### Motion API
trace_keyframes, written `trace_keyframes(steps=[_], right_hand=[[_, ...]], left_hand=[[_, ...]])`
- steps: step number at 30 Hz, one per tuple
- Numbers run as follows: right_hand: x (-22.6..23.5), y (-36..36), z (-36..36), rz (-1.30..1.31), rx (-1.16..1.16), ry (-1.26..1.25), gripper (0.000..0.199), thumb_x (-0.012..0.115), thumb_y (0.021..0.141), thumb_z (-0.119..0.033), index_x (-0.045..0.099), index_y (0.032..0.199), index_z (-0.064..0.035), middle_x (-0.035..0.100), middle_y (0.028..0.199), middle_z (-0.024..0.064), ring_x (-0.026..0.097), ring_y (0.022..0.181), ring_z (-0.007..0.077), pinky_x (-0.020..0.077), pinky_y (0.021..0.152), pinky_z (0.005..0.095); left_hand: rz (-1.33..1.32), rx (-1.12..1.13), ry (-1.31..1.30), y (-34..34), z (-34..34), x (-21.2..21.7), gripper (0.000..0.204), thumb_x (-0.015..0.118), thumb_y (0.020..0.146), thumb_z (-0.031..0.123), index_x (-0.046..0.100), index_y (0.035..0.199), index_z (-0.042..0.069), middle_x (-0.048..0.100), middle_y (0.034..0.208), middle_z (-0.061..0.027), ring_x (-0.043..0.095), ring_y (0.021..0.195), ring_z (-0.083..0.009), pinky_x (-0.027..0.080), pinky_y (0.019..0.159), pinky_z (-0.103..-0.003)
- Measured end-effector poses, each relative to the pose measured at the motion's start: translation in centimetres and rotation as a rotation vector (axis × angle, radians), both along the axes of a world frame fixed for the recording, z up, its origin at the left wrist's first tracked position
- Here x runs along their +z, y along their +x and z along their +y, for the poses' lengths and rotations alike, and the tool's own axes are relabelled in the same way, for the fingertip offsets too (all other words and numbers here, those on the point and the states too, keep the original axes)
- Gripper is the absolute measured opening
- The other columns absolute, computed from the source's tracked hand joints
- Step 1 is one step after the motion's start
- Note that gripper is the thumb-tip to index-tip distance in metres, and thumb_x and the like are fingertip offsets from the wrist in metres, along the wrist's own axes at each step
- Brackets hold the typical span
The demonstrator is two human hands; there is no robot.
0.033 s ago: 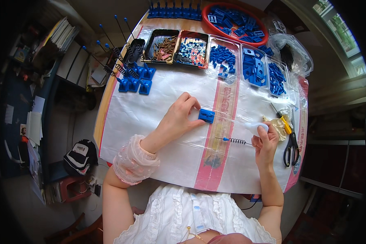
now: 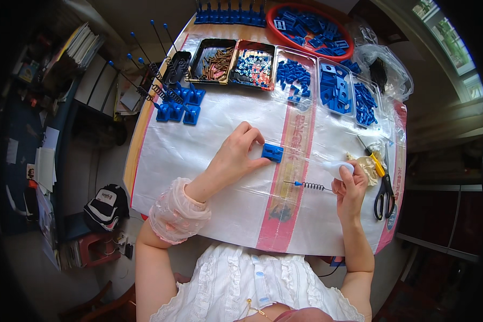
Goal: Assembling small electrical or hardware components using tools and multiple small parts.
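Observation:
My left hand [image 2: 235,152] pinches the left edge of a small rectangular blue plastic base [image 2: 272,153] between thumb and fingers, near the middle of the sheet. Its top carries a raised part. In my right hand [image 2: 351,189] is a small white squeeze bottle [image 2: 340,168], tilted with its narrow end toward the left. Just below the bottle, a thin rod with a black coil spring [image 2: 313,186] and a blue piece near its left end reaches to my right fingers. Whether those fingers also grip the rod cannot be seen.
Trays of brass-coloured screws [image 2: 218,63], small nuts [image 2: 254,65] and blue parts [image 2: 294,75] line the far side, before a red basin [image 2: 311,31]. Finished-looking blue bases with springs [image 2: 178,104] stand far left. Black scissors [image 2: 384,198] and a yellow-handled tool [image 2: 379,167] lie right.

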State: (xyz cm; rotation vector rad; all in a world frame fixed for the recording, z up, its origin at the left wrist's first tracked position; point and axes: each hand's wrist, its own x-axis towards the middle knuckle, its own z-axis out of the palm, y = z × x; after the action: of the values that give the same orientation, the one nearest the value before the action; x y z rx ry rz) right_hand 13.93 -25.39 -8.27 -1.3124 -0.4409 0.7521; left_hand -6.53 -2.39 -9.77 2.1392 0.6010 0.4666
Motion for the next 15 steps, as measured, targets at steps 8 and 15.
trace_keyframes(steps=[8, 15], right_hand=[[-0.01, -0.14, 0.11, -0.032, 0.005, -0.029, 0.016, 0.07, 0.099, -0.019, 0.062, 0.102, -0.0057, 0.056, 0.068, -0.0056, 0.034, 0.047, -0.0002, 0.0291, 0.047, 0.0217], [0.08, -0.29, 0.18, -0.01, -0.028, -0.022, 0.015, 0.07, 0.099, -0.017, 0.061, 0.103, -0.0053, 0.059, 0.072, -0.0037, 0.035, 0.049, 0.0001, 0.0284, 0.047, 0.0217]], left_hand=[[-0.005, 0.001, 0.014, -0.03, 0.02, -0.16, 0.038, 0.092, 0.075, 0.013, 0.066, 0.101, 0.003, 0.057, 0.099, -0.0064, 0.058, 0.081, -0.0172, 0.052, 0.074, -0.032], [-0.006, 0.0, 0.004, -0.06, 0.0, -0.18, 0.038, 0.092, 0.075, 0.012, 0.066, 0.101, 0.003, 0.057, 0.099, -0.0063, 0.058, 0.08, -0.0172, 0.052, 0.074, -0.032]])
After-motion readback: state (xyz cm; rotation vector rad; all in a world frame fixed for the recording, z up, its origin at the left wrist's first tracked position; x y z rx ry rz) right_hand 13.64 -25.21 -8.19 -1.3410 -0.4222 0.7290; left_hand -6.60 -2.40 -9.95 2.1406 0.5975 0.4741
